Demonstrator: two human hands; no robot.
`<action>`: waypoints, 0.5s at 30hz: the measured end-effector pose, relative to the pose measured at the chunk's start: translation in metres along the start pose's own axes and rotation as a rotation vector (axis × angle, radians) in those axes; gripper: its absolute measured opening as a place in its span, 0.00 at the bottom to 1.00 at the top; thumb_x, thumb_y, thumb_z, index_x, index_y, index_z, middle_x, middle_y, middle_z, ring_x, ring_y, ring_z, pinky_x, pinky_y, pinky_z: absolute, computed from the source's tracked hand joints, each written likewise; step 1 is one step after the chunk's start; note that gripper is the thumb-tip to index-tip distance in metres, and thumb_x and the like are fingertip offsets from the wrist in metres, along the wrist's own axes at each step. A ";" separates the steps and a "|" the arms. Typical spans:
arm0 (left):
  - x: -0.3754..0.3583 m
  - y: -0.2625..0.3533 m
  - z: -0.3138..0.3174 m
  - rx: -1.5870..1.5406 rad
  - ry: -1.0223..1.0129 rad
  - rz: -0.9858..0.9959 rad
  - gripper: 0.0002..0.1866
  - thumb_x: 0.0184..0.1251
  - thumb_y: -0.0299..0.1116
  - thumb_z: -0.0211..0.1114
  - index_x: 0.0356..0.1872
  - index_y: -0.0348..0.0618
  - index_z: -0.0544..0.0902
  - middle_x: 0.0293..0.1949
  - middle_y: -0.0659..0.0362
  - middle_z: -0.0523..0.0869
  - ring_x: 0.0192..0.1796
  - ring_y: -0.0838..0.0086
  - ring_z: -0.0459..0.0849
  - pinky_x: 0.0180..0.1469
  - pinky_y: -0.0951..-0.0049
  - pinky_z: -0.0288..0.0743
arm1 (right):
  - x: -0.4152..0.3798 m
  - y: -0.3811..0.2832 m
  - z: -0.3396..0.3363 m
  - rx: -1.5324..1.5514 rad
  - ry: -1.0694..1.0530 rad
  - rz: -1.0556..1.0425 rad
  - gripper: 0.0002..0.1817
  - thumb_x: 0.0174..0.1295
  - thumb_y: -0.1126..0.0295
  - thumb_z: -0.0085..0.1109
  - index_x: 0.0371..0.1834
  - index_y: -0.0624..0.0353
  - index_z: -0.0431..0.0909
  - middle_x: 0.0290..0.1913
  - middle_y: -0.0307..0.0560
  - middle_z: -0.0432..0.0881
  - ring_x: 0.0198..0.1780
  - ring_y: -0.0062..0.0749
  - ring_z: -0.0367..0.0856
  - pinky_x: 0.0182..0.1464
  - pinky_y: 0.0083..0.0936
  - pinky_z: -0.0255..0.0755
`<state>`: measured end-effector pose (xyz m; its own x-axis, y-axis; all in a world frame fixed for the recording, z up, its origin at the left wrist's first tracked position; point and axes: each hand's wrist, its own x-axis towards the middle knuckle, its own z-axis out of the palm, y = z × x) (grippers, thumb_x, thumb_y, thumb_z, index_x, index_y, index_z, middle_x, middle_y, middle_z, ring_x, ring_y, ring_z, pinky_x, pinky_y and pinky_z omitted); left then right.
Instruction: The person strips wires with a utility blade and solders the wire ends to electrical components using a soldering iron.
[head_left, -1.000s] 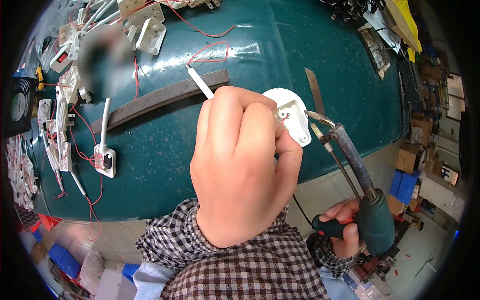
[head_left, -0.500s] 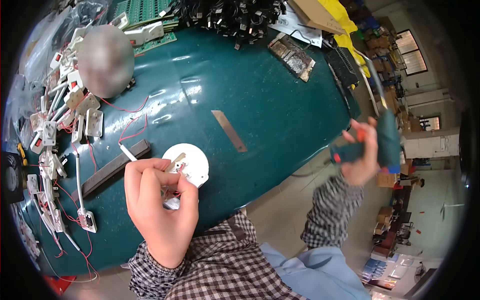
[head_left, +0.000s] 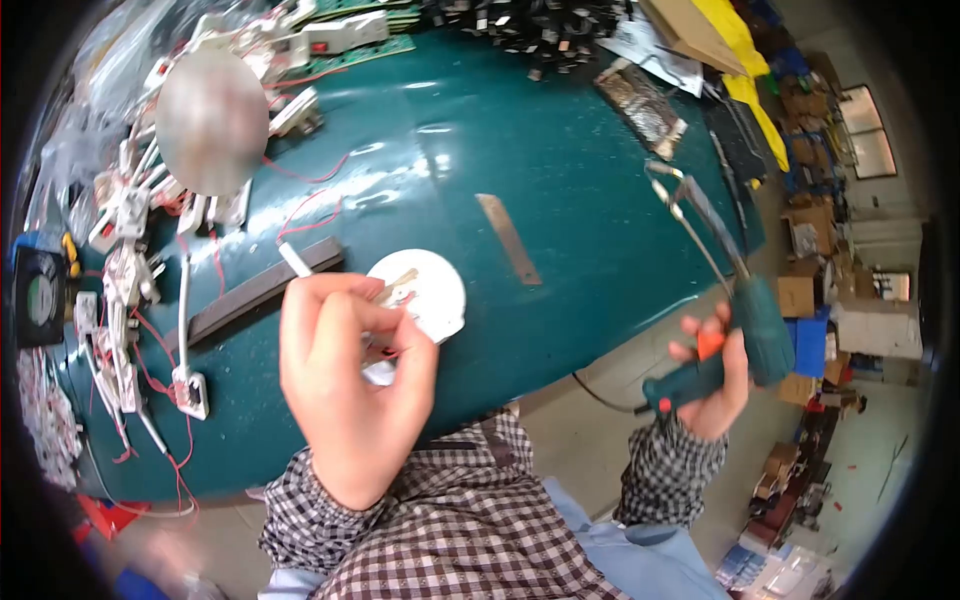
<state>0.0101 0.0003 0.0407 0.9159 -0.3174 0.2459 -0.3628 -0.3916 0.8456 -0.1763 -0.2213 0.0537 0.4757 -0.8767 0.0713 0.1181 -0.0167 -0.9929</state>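
My left hand (head_left: pixel 360 370) is over the near edge of the green table, thumb and fingers pinched on a small piece with red wire. Right behind the fingertips lies a round white disc (head_left: pixel 435 295), partly covered by them. My right hand (head_left: pixel 715 375), off the table's right edge, is wrapped round a dark green soldering gun (head_left: pixel 762 330) with a red trigger. Its long metal tip points up and left over the table. A dark bar (head_left: pixel 265 290) with a white tube (head_left: pixel 294 260) at its end lies left of the disc, and a flat metal strip (head_left: pixel 508 240) beyond it.
White sockets and switches with red wires (head_left: pixel 130 270) are heaped along the left. Green circuit boards (head_left: pixel 370 15) and black connectors (head_left: pixel 530 30) lie at the back. A metallic block (head_left: pixel 640 105) rests at the back right of the green table (head_left: pixel 570 200). A black fan-like unit (head_left: pixel 42 295) stands far left.
The view has shifted, so the table's things appear further right. The soldering gun, blurred before, now shows its tip pointing over the table. My left hand keeps its pinch near the disc.
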 end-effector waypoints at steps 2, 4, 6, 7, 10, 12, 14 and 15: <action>0.000 -0.002 0.000 -0.029 0.012 -0.004 0.06 0.50 0.18 0.65 0.27 0.35 0.75 0.39 0.50 0.79 0.41 0.62 0.79 0.44 0.68 0.73 | -0.023 0.000 -0.001 0.103 -0.135 0.089 0.25 0.69 0.65 0.53 0.62 0.75 0.66 0.44 0.56 0.79 0.46 0.45 0.85 0.36 0.34 0.89; 0.000 -0.009 0.000 0.014 0.025 0.094 0.07 0.49 0.18 0.66 0.27 0.35 0.76 0.38 0.50 0.80 0.40 0.63 0.80 0.42 0.69 0.74 | -0.041 -0.001 0.008 0.130 -0.189 0.152 0.28 0.68 0.62 0.55 0.61 0.76 0.65 0.40 0.56 0.78 0.42 0.44 0.84 0.35 0.35 0.89; -0.001 -0.014 0.000 0.023 0.042 0.134 0.07 0.48 0.18 0.66 0.27 0.35 0.76 0.38 0.50 0.80 0.38 0.64 0.81 0.38 0.71 0.75 | -0.052 0.000 0.016 0.182 -0.270 0.189 0.29 0.67 0.61 0.57 0.61 0.76 0.65 0.39 0.55 0.77 0.40 0.44 0.83 0.36 0.35 0.89; -0.001 -0.016 0.002 0.035 0.050 0.144 0.07 0.47 0.17 0.66 0.27 0.35 0.76 0.38 0.50 0.79 0.36 0.65 0.81 0.34 0.72 0.76 | -0.058 -0.001 0.021 0.184 -0.284 0.205 0.29 0.67 0.61 0.57 0.61 0.76 0.65 0.39 0.55 0.77 0.40 0.44 0.83 0.36 0.35 0.89; -0.001 -0.016 0.004 -0.003 0.062 0.096 0.09 0.45 0.16 0.67 0.26 0.35 0.76 0.37 0.51 0.79 0.33 0.67 0.81 0.30 0.74 0.75 | -0.072 -0.008 0.035 0.063 -0.354 0.187 0.30 0.64 0.59 0.62 0.58 0.75 0.68 0.37 0.54 0.77 0.39 0.43 0.82 0.40 0.37 0.88; 0.000 -0.017 0.005 0.008 0.078 0.111 0.09 0.44 0.16 0.67 0.26 0.36 0.76 0.37 0.51 0.80 0.32 0.68 0.81 0.29 0.74 0.75 | -0.078 -0.011 0.041 -0.083 -0.428 0.227 0.28 0.61 0.57 0.66 0.51 0.73 0.71 0.36 0.52 0.77 0.40 0.42 0.82 0.45 0.40 0.85; 0.001 -0.017 0.006 0.020 0.093 0.127 0.09 0.44 0.15 0.67 0.25 0.36 0.75 0.36 0.52 0.80 0.32 0.68 0.81 0.29 0.75 0.75 | -0.082 -0.016 0.044 -0.147 -0.422 0.319 0.25 0.59 0.56 0.69 0.44 0.68 0.72 0.36 0.49 0.76 0.41 0.40 0.81 0.49 0.43 0.83; 0.001 -0.017 0.006 0.019 0.094 0.122 0.09 0.43 0.15 0.67 0.25 0.36 0.75 0.36 0.52 0.80 0.32 0.68 0.81 0.29 0.75 0.75 | -0.084 -0.016 0.045 -0.151 -0.424 0.339 0.24 0.59 0.56 0.69 0.43 0.66 0.72 0.36 0.48 0.75 0.42 0.38 0.80 0.50 0.44 0.82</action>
<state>0.0164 0.0012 0.0236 0.8766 -0.2820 0.3900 -0.4745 -0.3718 0.7979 -0.1792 -0.1260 0.0680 0.7779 -0.5752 -0.2530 -0.2136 0.1366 -0.9673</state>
